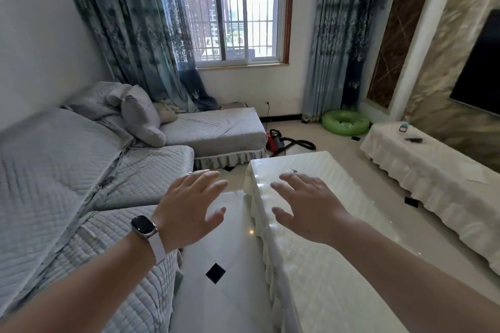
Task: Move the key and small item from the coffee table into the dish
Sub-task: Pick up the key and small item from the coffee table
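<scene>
A small dark item (294, 170) lies on the white, glossy-covered coffee table (324, 265), near its far left corner at frame centre; it is too small to tell whether it is the key or the other piece, and no dish shows anywhere. Your right hand (305, 205) hovers over the table just short of it, fingers spread, holding nothing. Your left hand (189, 205), with a dark-faced watch on a white strap (144, 227), hangs open and empty over the pale tiled floor (230, 292) between the table and the grey quilted sofa (67, 184).

Reach a little farther with the right hand and pinch the piece from above; the cover looks slick, so it may slide toward the edge. Find the dish before lifting.

At right, a long low cabinet under a white frilled cloth (433, 170) carries another dark object (413, 139) and a small bottle (403, 126). Nothing blocks your reach.
</scene>
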Demonstrator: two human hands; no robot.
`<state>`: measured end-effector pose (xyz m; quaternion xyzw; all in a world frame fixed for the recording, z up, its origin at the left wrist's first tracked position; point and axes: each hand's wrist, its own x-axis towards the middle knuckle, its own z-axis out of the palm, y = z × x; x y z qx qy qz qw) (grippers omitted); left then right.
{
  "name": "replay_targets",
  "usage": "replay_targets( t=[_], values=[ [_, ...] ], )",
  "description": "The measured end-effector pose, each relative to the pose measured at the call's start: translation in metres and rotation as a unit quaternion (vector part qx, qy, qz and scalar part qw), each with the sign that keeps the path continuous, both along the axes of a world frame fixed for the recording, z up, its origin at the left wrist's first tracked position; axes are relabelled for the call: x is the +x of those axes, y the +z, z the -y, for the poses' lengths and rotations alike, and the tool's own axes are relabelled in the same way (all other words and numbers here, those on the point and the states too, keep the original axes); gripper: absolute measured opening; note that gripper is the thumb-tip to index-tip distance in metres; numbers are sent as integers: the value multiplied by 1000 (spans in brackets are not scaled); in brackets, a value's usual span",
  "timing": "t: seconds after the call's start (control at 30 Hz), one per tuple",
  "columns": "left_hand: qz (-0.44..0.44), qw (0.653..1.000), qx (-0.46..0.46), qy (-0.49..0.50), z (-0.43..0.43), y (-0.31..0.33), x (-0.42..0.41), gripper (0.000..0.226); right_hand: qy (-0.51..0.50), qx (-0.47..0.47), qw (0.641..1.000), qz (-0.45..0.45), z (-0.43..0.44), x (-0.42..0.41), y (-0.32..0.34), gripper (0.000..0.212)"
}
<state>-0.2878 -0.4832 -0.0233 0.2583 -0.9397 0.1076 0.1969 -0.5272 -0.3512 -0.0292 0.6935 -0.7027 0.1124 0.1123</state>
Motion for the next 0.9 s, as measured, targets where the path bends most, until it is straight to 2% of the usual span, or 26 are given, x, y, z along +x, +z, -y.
replay_targets(
  t=[0.2, 0.37, 0.7, 0.9],
  values=[
    [-13, 1000, -3, -11, 72, -3, -25, 54, -2, -7, 1000, -8, 64, -24, 0, 55],
    [-11, 999, 25, -18, 153, -24, -47, 52, -9, 22, 999, -25, 128, -41, -14, 54],
    [-7, 996, 51, -68, 349, -35, -93, 55, -76, 28, 996, -32, 297, -82, -4, 49],
    [-4, 992, 52, -117, 438, -47, -126, 52, -117, 18, 993, -25, 371, -90, -6, 45]
  ],
)
